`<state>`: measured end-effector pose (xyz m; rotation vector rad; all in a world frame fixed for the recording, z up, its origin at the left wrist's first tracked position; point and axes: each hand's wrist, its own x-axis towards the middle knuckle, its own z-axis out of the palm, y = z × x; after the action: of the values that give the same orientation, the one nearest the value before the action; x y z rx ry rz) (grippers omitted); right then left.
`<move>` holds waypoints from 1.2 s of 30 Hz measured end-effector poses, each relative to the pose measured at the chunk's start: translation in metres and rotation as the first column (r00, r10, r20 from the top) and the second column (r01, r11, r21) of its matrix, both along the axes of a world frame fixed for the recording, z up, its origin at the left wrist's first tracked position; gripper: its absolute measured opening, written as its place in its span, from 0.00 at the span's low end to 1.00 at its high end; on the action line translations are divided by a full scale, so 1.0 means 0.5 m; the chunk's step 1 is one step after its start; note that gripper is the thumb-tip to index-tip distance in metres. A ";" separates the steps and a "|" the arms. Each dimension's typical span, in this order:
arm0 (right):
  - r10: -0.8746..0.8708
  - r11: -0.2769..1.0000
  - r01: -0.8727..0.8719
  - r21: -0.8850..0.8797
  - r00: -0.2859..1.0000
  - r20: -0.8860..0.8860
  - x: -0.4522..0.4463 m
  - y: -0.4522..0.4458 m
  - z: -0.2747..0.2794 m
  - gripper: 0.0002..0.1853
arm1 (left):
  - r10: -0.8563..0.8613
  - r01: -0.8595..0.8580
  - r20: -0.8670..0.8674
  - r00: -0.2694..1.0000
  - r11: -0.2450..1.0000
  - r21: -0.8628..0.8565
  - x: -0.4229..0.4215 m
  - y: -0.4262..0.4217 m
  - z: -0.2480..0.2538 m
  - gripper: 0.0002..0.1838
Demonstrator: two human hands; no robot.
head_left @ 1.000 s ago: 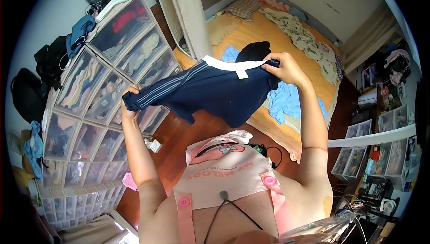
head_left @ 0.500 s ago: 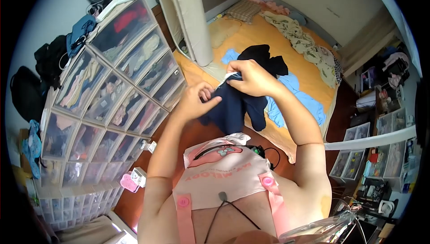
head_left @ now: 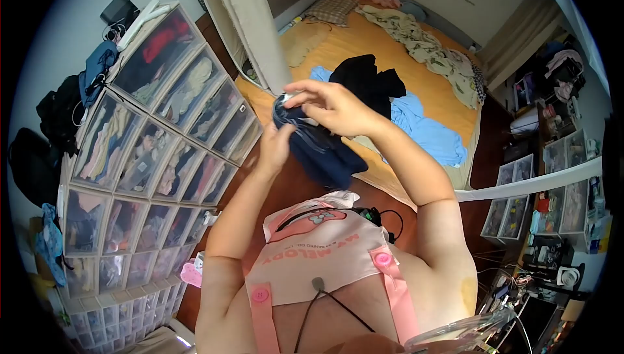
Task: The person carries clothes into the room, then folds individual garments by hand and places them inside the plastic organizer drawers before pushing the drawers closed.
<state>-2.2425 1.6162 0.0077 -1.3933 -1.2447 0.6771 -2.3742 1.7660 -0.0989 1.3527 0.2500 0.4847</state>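
Note:
The navy garment [head_left: 325,156] hangs bunched in front of me, its white-edged top gathered between my hands. My left hand [head_left: 277,143] is closed on its left side, thumb pressed against the cloth. At the garment's top, my right hand [head_left: 328,107] touches the gathered edge with its fingers spread and slightly curved. Behind, a black garment [head_left: 367,81] and a light blue garment [head_left: 426,133] lie on the bed.
Clear-fronted drawers [head_left: 149,159] full of clothes stand at the left. The bed [head_left: 325,49] has an orange sheet, a patterned blanket [head_left: 422,45] and a checked pillow [head_left: 331,8]. A curtain [head_left: 250,29] hangs beside it. Shelves with boxes [head_left: 562,208] stand at the right.
The navy garment went from stretched wide between both hands to gathered and bunched. My hands came together and moved left. The right hand's fingers have spread from their pinch.

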 end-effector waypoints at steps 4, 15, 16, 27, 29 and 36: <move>-0.154 0.984 0.179 0.010 0.817 0.556 0.039 -0.036 -0.074 0.40 | 0.079 -0.072 0.013 0.997 0.954 -0.292 -0.021 0.113 -0.054 0.15; -0.355 0.934 0.342 0.104 0.922 0.156 0.011 0.054 -0.343 0.08 | 0.049 -0.013 0.078 0.996 0.916 -0.401 -0.103 0.159 0.097 0.18; -0.437 0.899 0.427 0.101 0.893 0.110 0.013 0.057 -0.338 0.08 | 0.152 -0.119 0.065 0.986 0.925 -0.361 -0.110 0.170 0.104 0.15; -0.406 0.910 0.164 0.380 0.530 0.745 0.017 -0.002 -0.165 0.23 | 0.357 -0.370 0.153 0.922 0.927 0.067 -0.160 0.222 0.105 0.11; -0.439 0.894 0.188 0.406 0.541 0.717 0.043 -0.012 -0.147 0.18 | 0.327 -0.269 0.058 0.943 0.652 0.708 -0.187 0.215 0.121 0.22; -0.444 0.895 0.220 0.387 0.517 0.732 0.065 -0.050 -0.063 0.13 | 0.254 -0.069 0.016 0.967 0.201 0.977 -0.197 0.186 0.098 0.23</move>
<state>-2.2098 1.5914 -0.0240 -1.7243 -1.6017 -0.4886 -2.4725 1.8589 -0.0497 2.7049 0.2006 0.7836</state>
